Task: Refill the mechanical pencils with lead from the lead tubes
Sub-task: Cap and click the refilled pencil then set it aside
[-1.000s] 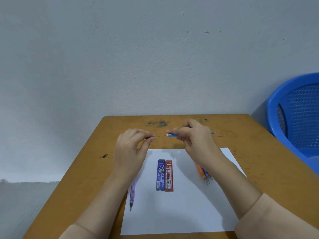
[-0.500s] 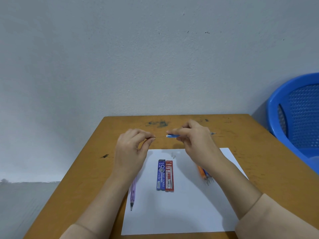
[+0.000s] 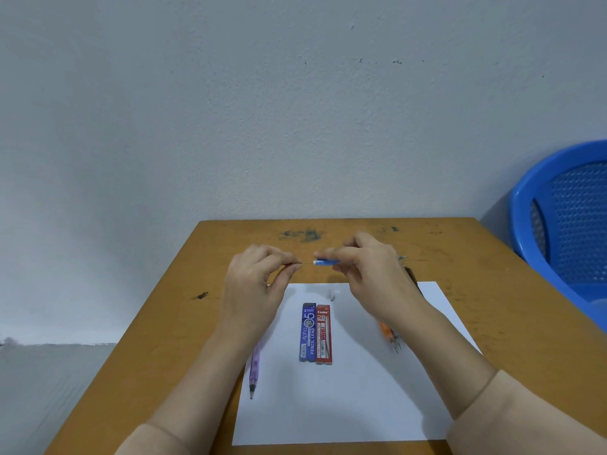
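At frame centre, above the worktop, your left hand keeps its grip pinched on what appears to be a lead, its tip at the blue pencil clamped in your right hand. Angled pressure would likely snap it. The lead tubes lie lower centre.

Matt paper sheet on scuffed wooden table.

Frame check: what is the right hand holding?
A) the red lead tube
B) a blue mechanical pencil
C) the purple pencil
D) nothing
B: the right hand grips the blue mechanical pencil, while the left hand pinches a thin lead pointing at its end.
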Tool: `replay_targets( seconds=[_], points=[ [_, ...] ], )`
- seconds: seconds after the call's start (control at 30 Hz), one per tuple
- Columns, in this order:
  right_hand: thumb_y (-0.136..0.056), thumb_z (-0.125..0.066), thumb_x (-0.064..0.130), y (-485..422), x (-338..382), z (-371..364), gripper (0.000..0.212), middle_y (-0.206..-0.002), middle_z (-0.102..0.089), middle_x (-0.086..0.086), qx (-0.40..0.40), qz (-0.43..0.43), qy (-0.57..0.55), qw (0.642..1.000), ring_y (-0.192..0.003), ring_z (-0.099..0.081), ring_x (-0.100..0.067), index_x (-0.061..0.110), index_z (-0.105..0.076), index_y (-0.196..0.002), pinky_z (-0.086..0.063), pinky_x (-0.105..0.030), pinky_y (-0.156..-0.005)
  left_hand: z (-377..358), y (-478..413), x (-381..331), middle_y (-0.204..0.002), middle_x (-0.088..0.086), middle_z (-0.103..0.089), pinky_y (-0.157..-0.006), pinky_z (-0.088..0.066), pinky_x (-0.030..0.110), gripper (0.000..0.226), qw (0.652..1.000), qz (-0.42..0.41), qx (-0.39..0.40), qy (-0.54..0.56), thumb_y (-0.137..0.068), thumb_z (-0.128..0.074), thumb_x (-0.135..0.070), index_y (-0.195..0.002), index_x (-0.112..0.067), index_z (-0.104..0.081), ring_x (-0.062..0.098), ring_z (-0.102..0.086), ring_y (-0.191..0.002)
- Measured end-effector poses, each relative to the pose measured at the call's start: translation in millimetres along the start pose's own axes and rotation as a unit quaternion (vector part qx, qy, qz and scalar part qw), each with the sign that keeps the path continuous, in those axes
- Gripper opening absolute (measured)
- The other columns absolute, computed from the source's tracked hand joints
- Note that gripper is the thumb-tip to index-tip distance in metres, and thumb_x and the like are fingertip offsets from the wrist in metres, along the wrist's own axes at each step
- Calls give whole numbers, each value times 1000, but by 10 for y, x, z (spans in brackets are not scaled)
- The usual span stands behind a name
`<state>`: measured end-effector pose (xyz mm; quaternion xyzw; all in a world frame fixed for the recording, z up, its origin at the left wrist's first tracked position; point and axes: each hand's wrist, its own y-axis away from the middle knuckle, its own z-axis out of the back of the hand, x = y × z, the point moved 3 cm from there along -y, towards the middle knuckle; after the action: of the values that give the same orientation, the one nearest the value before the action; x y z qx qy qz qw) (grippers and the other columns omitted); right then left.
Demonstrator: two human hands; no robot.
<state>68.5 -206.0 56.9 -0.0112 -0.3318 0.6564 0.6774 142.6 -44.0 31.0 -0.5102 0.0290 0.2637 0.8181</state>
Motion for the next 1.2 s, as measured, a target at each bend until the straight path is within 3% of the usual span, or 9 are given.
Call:
replay_targets(
  seconds=[0.17,0.23,0.37,0.5,0.7,0.83,1.0,1.2],
  points=[
    [-94,-55,10,11,35,-21,40,-94,-44,11,23,-14,-3,1000,-99,-50,-26,40,-64,-119,-48,-38,-80,-1,3,-47,-83,-10,-63,-66,-47,32,22,1000,7,1,7,-85,-58,-35,-88,-20,-74,2,-51,-81],
    [-94,-55,13,9,50,0,38,-94,-45,10,18,-22,-16,999,-96,-49,-18,37,-62,-122,-46,-33,-78,7,-3,-71,-87,-16,-61,-70,-49,32,22,998,35,-4,43,-84,-60,-37,-98,-24,-72,1,-53,-82],
    [-92,-59,15,10,54,82,37,-92,-51,10,-12,-44,-61,997,-77,-45,-1,30,-60,-125,-38,-18,-71,1,11,-102,-96,-22,-58,-78,-39,7,47,990,108,-7,90,-81,-73,-28,-124,-28,-57,2,-55,-85],
    [-91,-60,16,21,65,107,33,-92,-54,10,-16,-59,-86,994,-75,-47,2,31,-64,-119,-34,-6,-64,-21,19,-113,-102,-18,-60,-78,-35,2,60,988,121,3,94,-81,-73,-18,-136,-19,-49,1,-54,-90],
    [-91,-61,16,22,110,97,31,-89,-50,16,-11,-53,-90,994,-76,-47,5,31,-65,-118,-35,-6,-64,-40,25,-178,-103,-14,-62,-80,-41,7,43,990,76,17,116,-85,-66,-24,-128,-22,-58,0,-57,-95],
    [-91,-61,15,23,124,99,31,-91,-52,12,-8,-53,-97,994,-75,-46,4,30,-65,-118,-33,-7,-64,-55,29,-187,-104,-12,-63,-81,-40,7,50,989,80,10,127,-84,-65,-21,-132,-16,-55,0,-56,-94],
    [-91,-61,15,25,123,88,31,-90,-52,13,-10,-53,-106,993,-76,-47,2,29,-66,-118,-35,-8,-66,-73,40,-182,-103,-12,-61,-82,-40,9,37,988,69,27,138,-86,-62,-31,-123,-23,-62,5,-59,-96],
    [-87,-66,17,35,132,153,28,-84,-56,19,-59,-47,-149,986,-78,-52,-1,33,-69,-111,-38,-8,-64,-51,28,-203,-102,-11,-61,-82,-40,9,37,987,68,23,143,-86,-65,-24,-123,-22,-63,6,-59,-97]
  ],
)
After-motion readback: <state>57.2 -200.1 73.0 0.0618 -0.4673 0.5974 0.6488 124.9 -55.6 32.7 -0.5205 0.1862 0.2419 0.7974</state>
